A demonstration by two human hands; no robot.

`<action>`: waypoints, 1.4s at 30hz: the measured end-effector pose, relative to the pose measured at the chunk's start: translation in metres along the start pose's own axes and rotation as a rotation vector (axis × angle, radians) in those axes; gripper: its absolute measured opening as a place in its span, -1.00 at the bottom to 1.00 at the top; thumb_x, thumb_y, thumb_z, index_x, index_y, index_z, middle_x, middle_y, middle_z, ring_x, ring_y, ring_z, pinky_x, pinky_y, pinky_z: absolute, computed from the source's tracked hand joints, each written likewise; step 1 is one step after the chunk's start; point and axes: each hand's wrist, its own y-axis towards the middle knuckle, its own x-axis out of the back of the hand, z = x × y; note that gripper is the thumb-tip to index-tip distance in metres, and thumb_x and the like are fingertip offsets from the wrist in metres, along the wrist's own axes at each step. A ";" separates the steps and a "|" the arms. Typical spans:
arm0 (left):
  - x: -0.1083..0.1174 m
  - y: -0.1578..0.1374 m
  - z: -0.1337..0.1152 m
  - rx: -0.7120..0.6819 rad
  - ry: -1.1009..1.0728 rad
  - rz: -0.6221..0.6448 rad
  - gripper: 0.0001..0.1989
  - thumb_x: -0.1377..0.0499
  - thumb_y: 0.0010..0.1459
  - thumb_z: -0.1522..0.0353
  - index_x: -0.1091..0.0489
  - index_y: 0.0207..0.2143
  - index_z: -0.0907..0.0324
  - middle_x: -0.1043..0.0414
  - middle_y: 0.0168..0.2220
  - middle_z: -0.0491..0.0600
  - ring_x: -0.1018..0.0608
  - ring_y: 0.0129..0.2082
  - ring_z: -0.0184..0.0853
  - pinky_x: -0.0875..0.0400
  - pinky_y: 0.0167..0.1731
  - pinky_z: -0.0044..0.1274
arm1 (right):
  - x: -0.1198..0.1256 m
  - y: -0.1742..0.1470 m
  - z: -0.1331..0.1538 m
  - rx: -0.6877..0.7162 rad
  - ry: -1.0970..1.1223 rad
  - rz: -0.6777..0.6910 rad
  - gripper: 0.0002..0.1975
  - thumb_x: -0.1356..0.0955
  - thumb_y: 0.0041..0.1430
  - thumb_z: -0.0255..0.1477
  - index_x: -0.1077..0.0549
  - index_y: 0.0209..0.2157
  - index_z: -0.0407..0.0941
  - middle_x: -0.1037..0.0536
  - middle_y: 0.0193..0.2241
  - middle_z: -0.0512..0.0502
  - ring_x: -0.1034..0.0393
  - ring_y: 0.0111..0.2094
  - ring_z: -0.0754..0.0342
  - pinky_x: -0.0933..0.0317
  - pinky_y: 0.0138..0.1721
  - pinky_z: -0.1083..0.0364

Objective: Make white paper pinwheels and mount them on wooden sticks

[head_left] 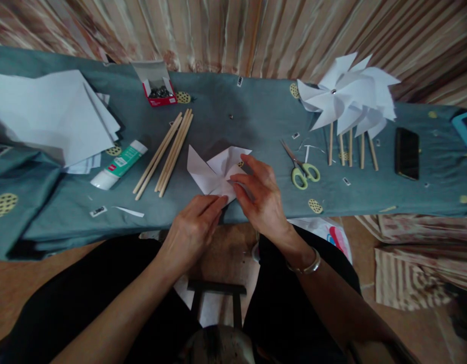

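A white paper pinwheel (218,174) lies on the green cloth in front of me, its folded blades pointing outward. My left hand (193,225) grips its near edge between thumb and fingers. With bent fingers, my right hand (259,194) presses on the right side of the same paper, near its middle. Wooden sticks (176,151) lie in a bundle to the left. Scissors with green handles (301,169) rest on the right of my right hand. A single small metal pin (230,117) sits beyond the pinwheel.
A red box of metal pins (160,96) stands open at the back. White paper sheets (47,111) and a glue stick (119,164) are at the left. Finished pinwheels on sticks (347,96), a phone (407,153) and a blue-edged device (466,129) lie right. Paper scraps (129,211) are scattered.
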 end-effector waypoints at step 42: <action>-0.003 -0.001 0.002 0.006 0.028 -0.039 -0.71 -0.08 0.28 0.50 -0.36 0.04 0.35 -0.47 -0.09 0.16 -0.55 -0.10 -0.23 -0.55 -0.08 -0.42 | -0.003 -0.002 -0.005 0.093 -0.162 0.003 -0.61 -0.20 0.27 -0.58 -0.49 0.01 0.00 -0.29 0.22 -0.09 -0.19 0.23 -0.16 -0.18 0.20 -0.24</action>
